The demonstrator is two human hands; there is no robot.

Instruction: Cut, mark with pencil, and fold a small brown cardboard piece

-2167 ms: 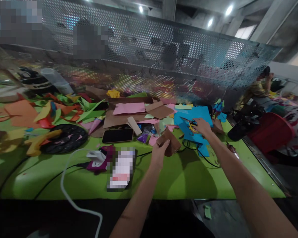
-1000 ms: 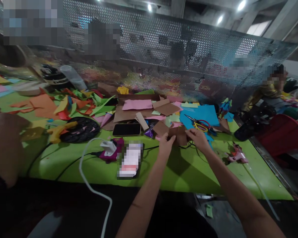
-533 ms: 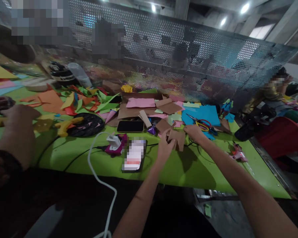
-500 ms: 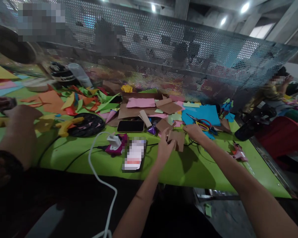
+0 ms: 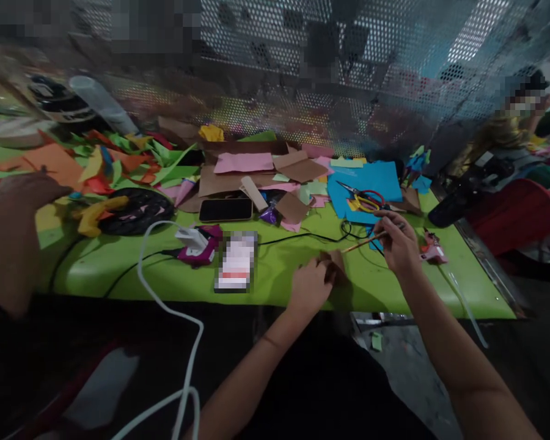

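My left hand [image 5: 314, 284] is closed on a small folded piece of brown cardboard [image 5: 335, 264] above the green tabletop, near the front edge. Between the fingers of my right hand [image 5: 396, 238] is a thin yellowish-brown stick [image 5: 364, 244]. Its far end points left and reaches the top of the cardboard; I cannot tell if it touches. Behind my right hand, red-and-yellow-handled scissors [image 5: 366, 200] lie on blue paper [image 5: 385, 174]. A pink glue gun [image 5: 434, 252] sits to the right of that hand.
A lit phone [image 5: 236, 263], a dark phone [image 5: 226, 210] and a white charger [image 5: 192, 241] on a purple power strip lie left of my hands. Coloured paper scraps [image 5: 41, 162] cover the back. A co-worker's hand [image 5: 21, 195] reaches in at left. Perforated metal screen [image 5: 275, 79] behind.
My right hand has drawn back rightward and now holds the thin stick. My left hand, with the cardboard, has come closer to the table's front edge. The view has tilted downward.
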